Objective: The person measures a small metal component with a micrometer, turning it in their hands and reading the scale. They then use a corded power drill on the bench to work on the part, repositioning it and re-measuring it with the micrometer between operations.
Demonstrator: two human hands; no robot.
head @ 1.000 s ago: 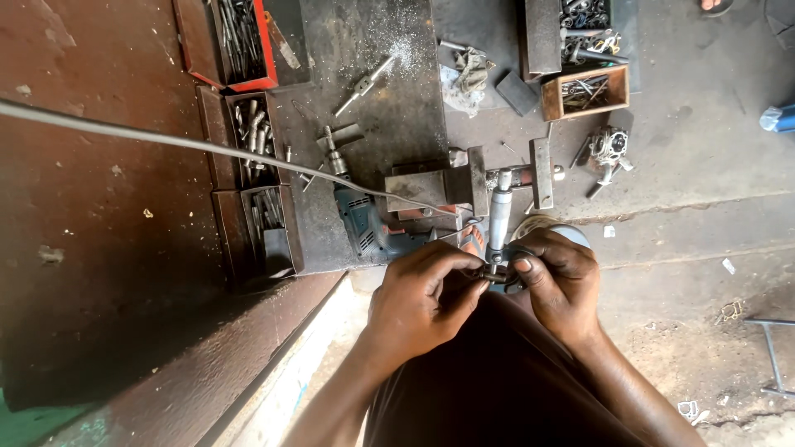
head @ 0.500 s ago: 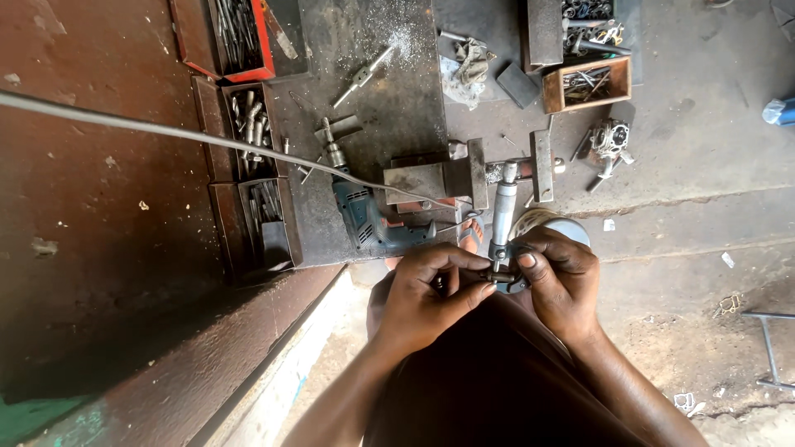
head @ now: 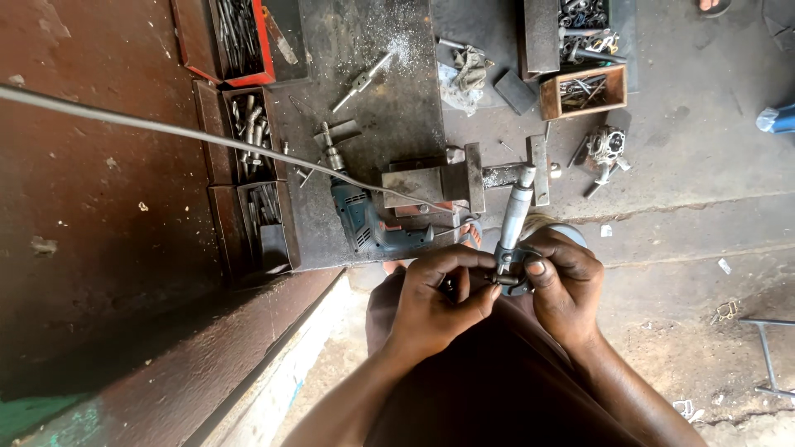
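Micrometer (head: 513,219), a smooth grey metal cylinder, is gripped at its base by both hands (head: 497,285)

No packages, labels, signs or screens can be made out anywhere in the frame, only tools and bare metal.

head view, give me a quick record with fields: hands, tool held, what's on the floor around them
left hand: left hand pinches the lower end of the metal cylinder tool
right hand: right hand grips the same tool's base
tool pose: shaft points away from the person, over their lap
power drill: blue drill on the dark steel plate
vise: metal vise beside the drill
boxes: red tray of bits, wooden box of parts
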